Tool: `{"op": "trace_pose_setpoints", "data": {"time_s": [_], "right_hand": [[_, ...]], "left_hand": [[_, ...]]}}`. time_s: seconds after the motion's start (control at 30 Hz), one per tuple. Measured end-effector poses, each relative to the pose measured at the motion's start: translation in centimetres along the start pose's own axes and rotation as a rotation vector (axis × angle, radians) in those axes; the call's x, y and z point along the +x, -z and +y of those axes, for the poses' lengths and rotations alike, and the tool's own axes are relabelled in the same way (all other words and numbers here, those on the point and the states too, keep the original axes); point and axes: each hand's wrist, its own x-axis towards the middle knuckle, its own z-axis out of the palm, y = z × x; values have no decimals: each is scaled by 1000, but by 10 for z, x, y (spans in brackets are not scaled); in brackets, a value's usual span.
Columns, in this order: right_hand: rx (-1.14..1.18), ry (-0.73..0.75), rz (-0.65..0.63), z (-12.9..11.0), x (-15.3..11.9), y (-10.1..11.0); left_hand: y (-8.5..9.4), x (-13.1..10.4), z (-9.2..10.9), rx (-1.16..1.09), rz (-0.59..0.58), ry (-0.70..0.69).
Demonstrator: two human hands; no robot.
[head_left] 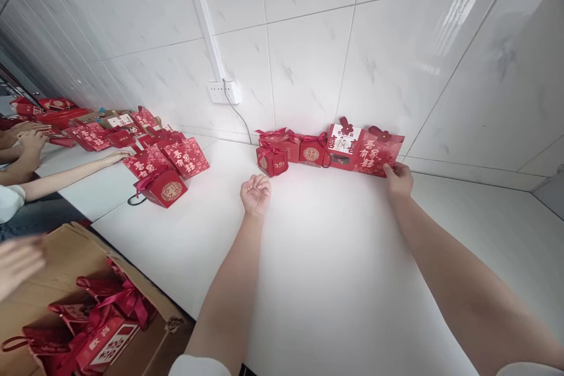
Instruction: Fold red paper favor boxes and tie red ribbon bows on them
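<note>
Right hand: the person's right hand (399, 179) is at the lower right corner of a patterned red packet (372, 154), thumb over its front, grasping that edge; the fingers behind are mostly hidden.
Red packet: upright on the white table (326, 258), by the foot of the tiled wall (308, 64), at the right end of a row; its flat face is red with a paler floral pattern and large whitish characters, and a dark red flower ornament (379, 133) with a yellowish centre sits at its top edge.
White-panelled box: touching the packet's left side, the white-panelled box (346, 142) is red below, with drawn figures between red characters on the panel, a dark window under them and another dark red flower on top.
Ribboned boxes: further left in the row, small red ribboned boxes (312, 153) stand close together; one bears a round gold emblem, and the foremost carries gold writing.
Left hand: the person's left hand (255, 195) is palm up just in front of the foremost ribboned box, fingers curled into the palm, nothing visible in them.
Left-hand group: well apart from the row, a tilted red box (164, 189) with a gold emblem lies before two patterned red cards (187, 157).
Neighbour: a co-worker's hand (117, 157) reaches to that group's edge.
Carton: at lower left, an open cardboard carton (57, 247) contains red ribboned packages (106, 329).
</note>
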Motion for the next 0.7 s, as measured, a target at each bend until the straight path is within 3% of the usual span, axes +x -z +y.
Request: {"op": "trace_pose_setpoints", "data": {"time_s": [0.17, 0.23, 0.3, 0.4, 0.53, 0.7], "right_hand": [[-31, -17, 46, 6, -2, 3], [3, -18, 57, 8, -1, 5], [46, -22, 61, 11, 0, 7], [95, -29, 62, 14, 3, 8], [105, 6, 61, 17, 9, 6], [43, 119, -50, 14, 5, 2]], "left_hand": [[-6, 0, 8, 87, -60, 7], [-19, -4, 7, 449, -82, -19], [-33, -12, 3, 868, -24, -70], [-50, -30, -13, 1257, 60, -225], [-57, -45, -43, 1754, -131, -508], [-56, -49, -58, 1971, -282, -582]]}}
